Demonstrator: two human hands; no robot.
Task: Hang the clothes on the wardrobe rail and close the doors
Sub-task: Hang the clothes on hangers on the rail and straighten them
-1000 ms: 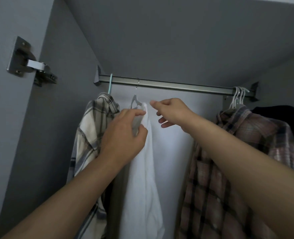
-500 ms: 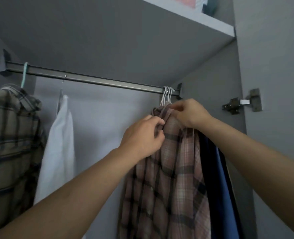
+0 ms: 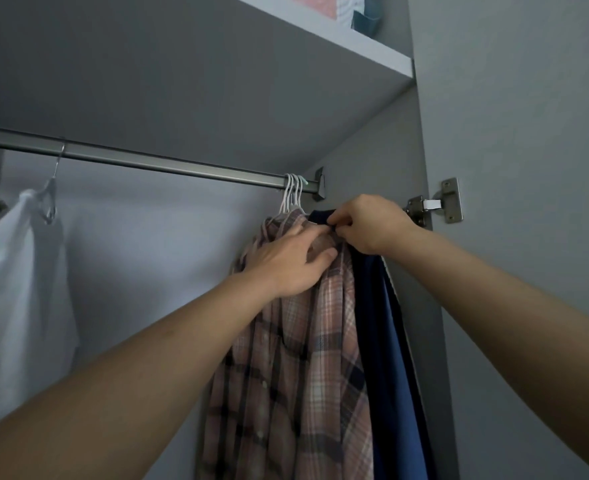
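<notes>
Clothes hang on the rail (image 3: 168, 165): a plaid shirt (image 3: 296, 358) and a navy garment (image 3: 386, 334) bunched at its right end under white hooks (image 3: 291, 192), a white shirt (image 3: 16, 289) well apart to the left. The left hand (image 3: 288, 263) lies on the plaid shirt's shoulder with fingers nearly straight, thumb against the cloth. The right hand (image 3: 369, 225) pinches the navy garment's top edge between curled fingers and thumb. A hinge (image 3: 436, 204) sits on the open door (image 3: 528, 168) just beside that hand.
</notes>
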